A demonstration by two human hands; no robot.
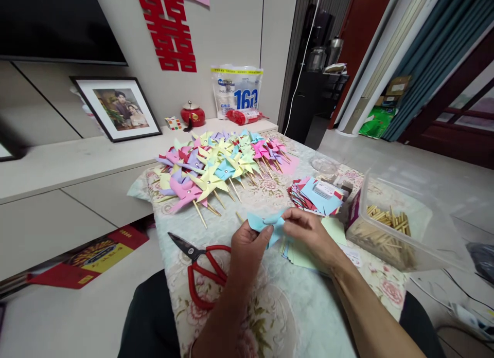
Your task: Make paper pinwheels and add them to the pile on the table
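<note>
Between my two hands is a light blue paper pinwheel [276,234], its corners partly folded in toward the middle. My left hand [249,245] grips it from the left, the thumb pressing near its centre. With bent fingers, my right hand [304,232] pinches its right edge; the fingertips are partly hidden. The end of a wooden stick [239,217] shows just behind my left hand. Under my right hand lies a stack of pale paper sheets [299,256]. Red-handled scissors [203,263] rest on the tablecloth left of my left forearm, blades pointing away.
Finished pinwheels on sticks [210,180] are heaped at the table's far side. Coloured paper pieces [324,196] lie beyond my right hand. To the right stands a clear plastic bin [428,234] of wooden sticks [393,224]. A white cabinet [77,165] borders the table at left.
</note>
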